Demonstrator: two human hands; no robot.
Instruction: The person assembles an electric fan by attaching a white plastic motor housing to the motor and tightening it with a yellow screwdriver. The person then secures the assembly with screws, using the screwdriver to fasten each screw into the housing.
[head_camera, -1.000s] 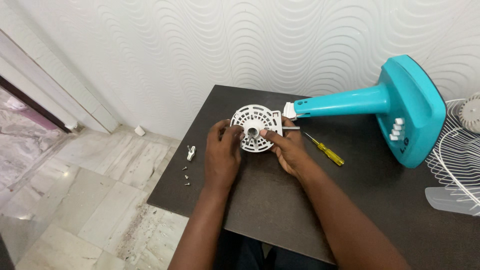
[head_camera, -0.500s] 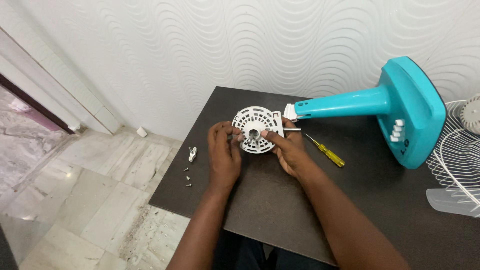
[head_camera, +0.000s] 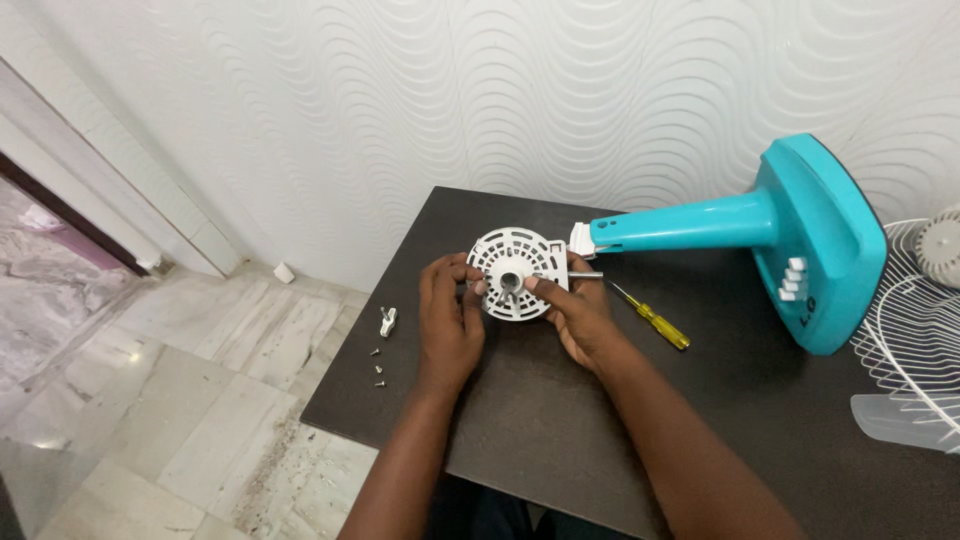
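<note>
A round white plastic fan motor cover (head_camera: 514, 275), matt and ribbed with slots, has a short bare metal shaft (head_camera: 584, 274) jutting from it. The teal fan stand (head_camera: 760, 235) is smooth, slightly glossy plastic. The dark surface (head_camera: 560, 420) looks matt with a fine grain. A screwdriver (head_camera: 652, 318) has a clear yellow plastic handle. Small metal screws (head_camera: 378, 366) shine. The wall (head_camera: 400, 90) is textured in raised waves.

You see bright, even light, soft shadows, sharp focus, slight edge bending, and floor (head_camera: 150, 400) glare at 8 o'clock.
</note>
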